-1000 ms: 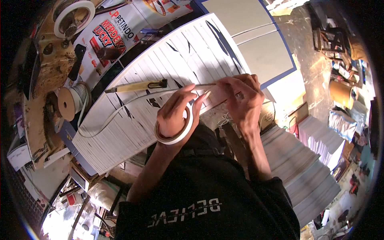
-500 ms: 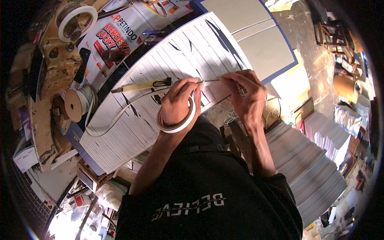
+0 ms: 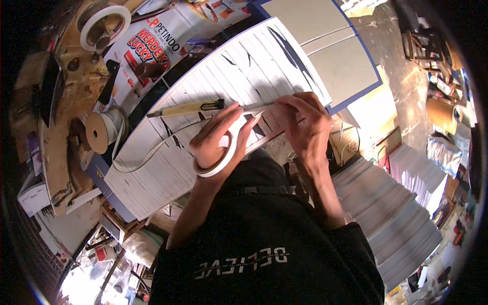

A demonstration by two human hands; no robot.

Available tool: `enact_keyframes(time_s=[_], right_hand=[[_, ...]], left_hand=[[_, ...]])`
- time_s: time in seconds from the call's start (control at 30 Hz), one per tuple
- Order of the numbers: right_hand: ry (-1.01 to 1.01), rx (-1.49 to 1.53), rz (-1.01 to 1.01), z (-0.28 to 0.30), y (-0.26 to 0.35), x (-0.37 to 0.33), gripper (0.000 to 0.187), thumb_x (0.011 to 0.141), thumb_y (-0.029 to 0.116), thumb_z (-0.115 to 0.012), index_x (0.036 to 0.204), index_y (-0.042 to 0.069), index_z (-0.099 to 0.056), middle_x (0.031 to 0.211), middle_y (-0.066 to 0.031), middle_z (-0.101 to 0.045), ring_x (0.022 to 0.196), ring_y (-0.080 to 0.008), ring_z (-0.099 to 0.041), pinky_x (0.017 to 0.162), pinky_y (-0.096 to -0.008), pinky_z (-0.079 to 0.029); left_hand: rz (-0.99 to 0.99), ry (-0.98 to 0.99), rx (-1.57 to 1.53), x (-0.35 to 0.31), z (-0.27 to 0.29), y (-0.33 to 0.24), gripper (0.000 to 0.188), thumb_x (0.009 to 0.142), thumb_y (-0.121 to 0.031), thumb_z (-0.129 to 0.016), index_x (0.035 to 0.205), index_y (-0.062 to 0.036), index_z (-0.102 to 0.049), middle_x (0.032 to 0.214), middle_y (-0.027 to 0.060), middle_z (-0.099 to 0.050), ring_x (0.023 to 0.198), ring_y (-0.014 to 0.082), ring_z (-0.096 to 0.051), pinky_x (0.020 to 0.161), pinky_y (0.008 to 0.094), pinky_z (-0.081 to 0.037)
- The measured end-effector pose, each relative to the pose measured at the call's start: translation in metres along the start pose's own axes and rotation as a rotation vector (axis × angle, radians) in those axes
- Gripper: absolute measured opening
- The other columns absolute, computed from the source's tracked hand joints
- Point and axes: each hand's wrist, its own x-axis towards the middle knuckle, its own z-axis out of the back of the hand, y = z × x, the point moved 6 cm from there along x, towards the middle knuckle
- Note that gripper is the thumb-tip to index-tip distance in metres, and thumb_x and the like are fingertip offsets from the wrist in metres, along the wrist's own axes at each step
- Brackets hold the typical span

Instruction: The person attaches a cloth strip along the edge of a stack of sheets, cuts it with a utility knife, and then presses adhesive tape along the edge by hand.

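Observation:
A white, striped panel-like surface with dark gaps between its strips lies below my hands. A narrow pale ribbon loops from a spool on the left, across this surface and past my left hand. My right hand pinches the ribbon near the right edge. My left hand has its fingers stretched and thumb apart, hovering at or just over the ribbon; contact is unclear. Around that hand hangs a roll of white tape. A cutter knife with a pale yellow handle lies beside the left fingertips.
Another tape roll sits at the upper left, near a printed banner. Blue-edged grey cover boards lie beyond the panel. Tall stacks of sheets stand to my right. A black-handled tool lies near the spool.
My left fingers have opened from a pinch at the ribbon and the hand has drawn back slightly left. The right hand keeps its pinch and has shifted a little. The view has moved slightly.

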Motion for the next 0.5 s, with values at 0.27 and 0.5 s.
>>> enact_keyframes(time_s=[0.27, 0.5], right_hand=[[0.009, -0.034, 0.014, 0.006, -0.006, 0.007, 0.021, 0.082, -0.004, -0.077, 0.101, 0.004, -0.079, 0.097, -0.0113, -0.073, 0.084, -0.0224, -0.073, 0.074, -0.0315, -0.057], [0.011, -0.03, -0.038, 0.009, -0.005, 0.008, 0.021, 0.082, -0.005, -0.076, 0.1, 0.005, -0.08, 0.095, -0.0107, -0.074, 0.087, -0.0212, -0.072, 0.077, -0.032, -0.056]], left_hand=[[0.067, 0.105, -0.019, 0.008, -0.008, 0.008, 0.011, 0.084, -0.003, -0.082, 0.091, 0.0016, -0.075, 0.103, 0.0114, -0.077, 0.086, 0.0203, -0.075, 0.074, 0.0287, -0.058], [-0.003, 0.093, 0.035, 0.013, -0.01, 0.001, 0.011, 0.082, -0.001, -0.082, 0.089, 0.0, -0.074, 0.099, 0.011, -0.077, 0.085, 0.0235, -0.075, 0.073, 0.031, -0.059]])
